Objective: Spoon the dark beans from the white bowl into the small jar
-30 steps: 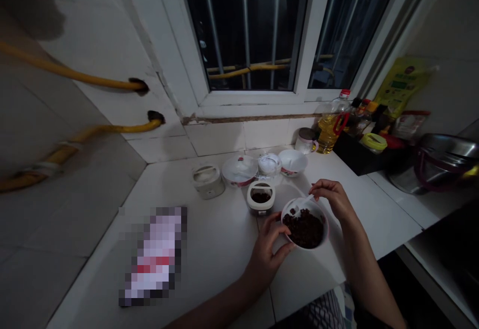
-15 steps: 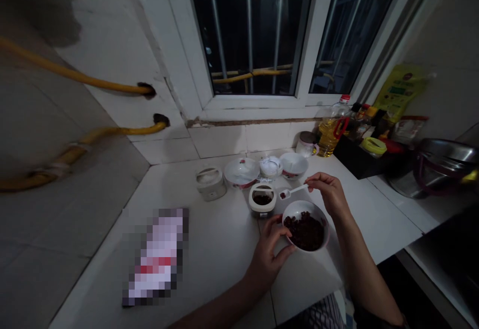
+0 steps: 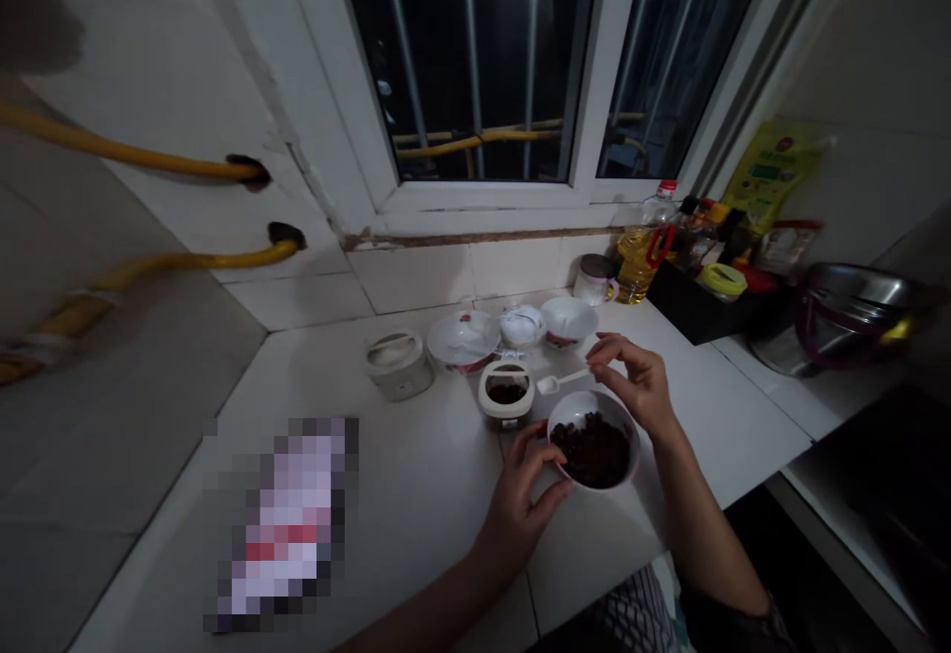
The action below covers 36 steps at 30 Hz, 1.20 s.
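Observation:
A white bowl (image 3: 630, 435) with dark reddish-brown chunky food (image 3: 594, 450) inside is near the front of the counter. My left hand (image 3: 516, 494) grips its left side, thumb and fingers at the rim. Above the bowl's far edge, my right hand (image 3: 635, 380) pinches the handle end of a small white spoon (image 3: 563, 380). The spoon's scoop points left and looks white, with no dark food visible in it. Just left of the scoop stands an open pale-rimmed jar (image 3: 506, 413) with dark contents.
Behind stand a lidded clear container (image 3: 399, 376), a wide bowl (image 3: 464, 341), a small white tub (image 3: 521, 326) and another bowl (image 3: 569, 321). An oil bottle (image 3: 637, 262), a black condiment box (image 3: 684, 301) and a metal pot (image 3: 839, 316) are rightward. A blurred-out item (image 3: 289, 514) lies left.
The dark bit in the spoon's scoop is no longer visible. My right fingers have shifted slightly on the handle. The whole view has swung a little, so things sit further left.

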Tool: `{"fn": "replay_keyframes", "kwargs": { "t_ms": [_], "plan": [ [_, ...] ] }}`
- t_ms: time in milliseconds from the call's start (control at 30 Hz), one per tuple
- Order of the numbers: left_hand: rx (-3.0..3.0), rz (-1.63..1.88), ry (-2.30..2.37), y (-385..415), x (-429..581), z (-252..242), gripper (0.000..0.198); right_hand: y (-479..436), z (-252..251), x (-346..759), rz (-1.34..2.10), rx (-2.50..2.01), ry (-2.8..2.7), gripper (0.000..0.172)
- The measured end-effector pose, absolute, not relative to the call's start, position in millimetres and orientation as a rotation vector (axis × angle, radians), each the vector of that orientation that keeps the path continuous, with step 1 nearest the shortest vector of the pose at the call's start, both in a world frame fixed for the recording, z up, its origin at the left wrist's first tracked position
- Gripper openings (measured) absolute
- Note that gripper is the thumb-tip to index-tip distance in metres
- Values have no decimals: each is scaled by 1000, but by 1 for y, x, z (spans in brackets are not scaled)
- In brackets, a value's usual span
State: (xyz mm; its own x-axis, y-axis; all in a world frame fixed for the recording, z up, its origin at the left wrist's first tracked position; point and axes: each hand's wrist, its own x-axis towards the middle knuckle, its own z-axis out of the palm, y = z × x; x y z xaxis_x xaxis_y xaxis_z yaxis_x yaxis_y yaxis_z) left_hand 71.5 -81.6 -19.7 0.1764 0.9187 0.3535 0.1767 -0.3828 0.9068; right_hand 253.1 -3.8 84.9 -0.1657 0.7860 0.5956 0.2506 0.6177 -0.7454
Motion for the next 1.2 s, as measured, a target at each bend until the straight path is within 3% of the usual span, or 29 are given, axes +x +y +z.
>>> {"fn": "replay_keyframes", "kwargs": {
  "t_ms": [367, 633, 1200],
  "plan": [
    [1715, 1217, 1071, -83, 70, -16, 10, -3, 77, 271, 786, -1185, -1962, 11],
    [1711, 1238, 1050, -83, 70, -14, 10, 5, 72, 277, 1237, -1250, -1564, 8],
    [1714, 1262, 1056, -82, 72, -18, 10, 15, 72, 274, 1244, -1203, -1231, 5]
  ]
}}
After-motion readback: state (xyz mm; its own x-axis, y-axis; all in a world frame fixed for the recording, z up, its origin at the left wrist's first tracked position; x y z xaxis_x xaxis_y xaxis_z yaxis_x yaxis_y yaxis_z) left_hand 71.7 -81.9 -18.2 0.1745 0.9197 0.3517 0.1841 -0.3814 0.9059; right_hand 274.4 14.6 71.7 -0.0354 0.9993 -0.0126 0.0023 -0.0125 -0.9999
